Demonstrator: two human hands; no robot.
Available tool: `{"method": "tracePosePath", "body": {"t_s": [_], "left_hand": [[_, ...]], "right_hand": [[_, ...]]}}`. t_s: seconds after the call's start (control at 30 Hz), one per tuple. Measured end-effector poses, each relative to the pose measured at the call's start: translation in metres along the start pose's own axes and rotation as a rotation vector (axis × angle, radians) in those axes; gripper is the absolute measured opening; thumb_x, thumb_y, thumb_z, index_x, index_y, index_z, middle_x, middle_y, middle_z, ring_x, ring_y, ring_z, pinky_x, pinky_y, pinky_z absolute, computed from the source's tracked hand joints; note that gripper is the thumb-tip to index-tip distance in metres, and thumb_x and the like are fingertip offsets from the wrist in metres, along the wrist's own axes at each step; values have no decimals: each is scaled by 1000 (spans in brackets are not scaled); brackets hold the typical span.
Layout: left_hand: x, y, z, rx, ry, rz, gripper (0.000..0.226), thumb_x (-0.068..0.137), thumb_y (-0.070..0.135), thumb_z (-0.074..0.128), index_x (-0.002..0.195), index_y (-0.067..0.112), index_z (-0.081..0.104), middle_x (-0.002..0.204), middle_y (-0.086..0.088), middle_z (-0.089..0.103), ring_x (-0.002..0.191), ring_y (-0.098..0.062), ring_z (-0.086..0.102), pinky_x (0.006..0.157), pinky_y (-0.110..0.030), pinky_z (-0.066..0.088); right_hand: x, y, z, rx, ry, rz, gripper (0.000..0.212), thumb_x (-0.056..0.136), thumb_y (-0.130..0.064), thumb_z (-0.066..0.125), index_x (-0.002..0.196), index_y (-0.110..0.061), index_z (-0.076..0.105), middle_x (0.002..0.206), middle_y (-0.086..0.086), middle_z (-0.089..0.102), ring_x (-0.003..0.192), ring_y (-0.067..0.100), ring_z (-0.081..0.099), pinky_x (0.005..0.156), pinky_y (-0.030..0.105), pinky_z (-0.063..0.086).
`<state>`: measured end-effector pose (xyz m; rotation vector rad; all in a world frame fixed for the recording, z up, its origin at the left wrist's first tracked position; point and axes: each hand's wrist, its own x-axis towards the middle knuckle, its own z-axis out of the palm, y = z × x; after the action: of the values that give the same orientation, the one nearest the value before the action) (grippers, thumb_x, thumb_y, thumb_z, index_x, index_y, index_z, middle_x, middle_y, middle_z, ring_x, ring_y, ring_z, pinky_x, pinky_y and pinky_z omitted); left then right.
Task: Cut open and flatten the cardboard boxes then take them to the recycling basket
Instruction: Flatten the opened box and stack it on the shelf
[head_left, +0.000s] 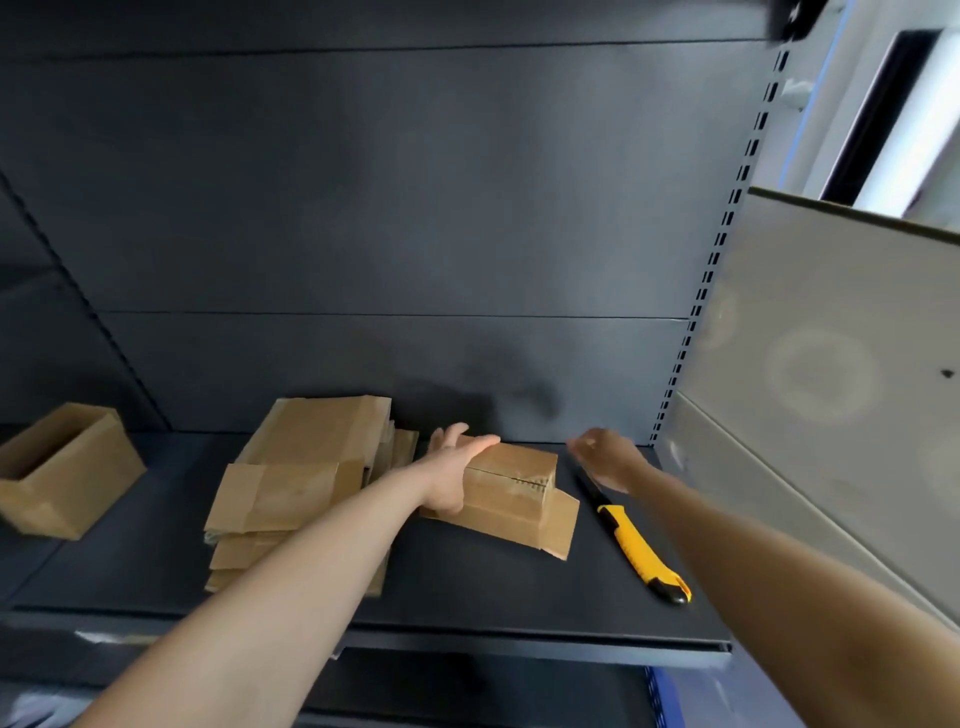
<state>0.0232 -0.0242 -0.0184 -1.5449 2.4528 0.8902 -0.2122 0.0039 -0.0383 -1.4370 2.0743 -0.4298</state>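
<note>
A small cardboard box (514, 493) lies on the dark shelf (467, 587) with its top seam slit and one flap out flat at the front. My left hand (453, 467) rests on the box's left end, fingers stretched over its top edge. My right hand (605, 457) hovers just right of the box, blurred, fingers loose, holding nothing. A yellow and black utility knife (636, 545) lies on the shelf under my right forearm, blade end pointing toward the back. Left of the box sits a stack of flattened cardboard boxes (296, 488).
An open, uncut cardboard box (67, 467) stands at the far left of the shelf. A dark back panel (389, 208) rises behind. A slotted upright (701, 312) and a grey side panel (831, 364) close off the right side.
</note>
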Motion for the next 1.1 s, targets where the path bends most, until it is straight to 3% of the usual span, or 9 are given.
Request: {"method": "tracePosePath", "body": {"t_s": [0.1,0.2,0.27,0.33,0.43,0.57,0.73,0.97,1.1], "left_hand": [[-1,-3,-2,-104,1,-3,115,70,-17,60,150,47,7,154,12,-10,126,-27,44,65,-24,51],[9,-9,-2,-237,146,-78,107,73,-6,68,151,30,5,150,-2,2,116,-27,49,80,-30,53],[15,-14,-5,-442,201,-206,83,79,6,70,146,14,20,146,-11,25,118,-28,48,83,-33,50],[17,-14,-10,-724,108,-289,65,87,19,69,140,7,34,141,-15,43,116,-29,52,86,-37,49],[18,-9,-10,-895,44,-294,72,87,32,70,143,7,32,145,-15,42,123,-33,51,91,-44,51],[25,0,-1,-879,105,-313,93,80,30,77,146,25,13,147,-10,28,126,-37,44,80,-45,55],[31,2,10,-778,63,-294,100,73,22,83,146,27,15,147,-9,25,130,-37,39,76,-45,56],[30,15,18,-750,119,-378,92,73,16,83,138,22,18,143,-10,29,129,-35,40,82,-48,57],[26,28,18,-717,139,-434,100,74,13,82,144,24,12,144,-11,31,127,-37,44,82,-49,57]], "right_hand": [[-12,-39,-8,-15,-183,-129,55,93,-53,52,132,-15,54,131,2,57,122,23,52,101,36,40],[-17,-49,4,-150,-236,-82,76,84,-59,61,145,-20,39,143,2,48,130,25,46,106,37,37],[-21,-52,9,-152,-203,-51,75,85,-54,63,145,-17,38,140,5,50,127,26,47,104,35,39],[-27,-56,12,-149,-178,-41,65,88,-50,61,139,-13,44,132,8,55,119,27,53,101,37,44],[-38,-69,13,-218,-179,-37,62,92,-41,56,143,-11,37,132,14,55,119,30,53,100,41,46],[-45,-76,16,-259,-207,-53,64,94,-39,56,147,-18,28,138,12,49,123,29,51,100,41,45],[-40,-64,23,-209,-243,15,72,90,-41,60,151,-34,22,123,7,59,98,25,66,79,39,59],[-28,-66,22,-369,-294,-50,71,89,-37,63,148,-15,29,134,11,54,116,28,56,96,40,50],[-24,-62,19,-402,-334,-108,61,89,-31,64,141,-11,38,128,13,57,113,29,58,89,35,50]]}}
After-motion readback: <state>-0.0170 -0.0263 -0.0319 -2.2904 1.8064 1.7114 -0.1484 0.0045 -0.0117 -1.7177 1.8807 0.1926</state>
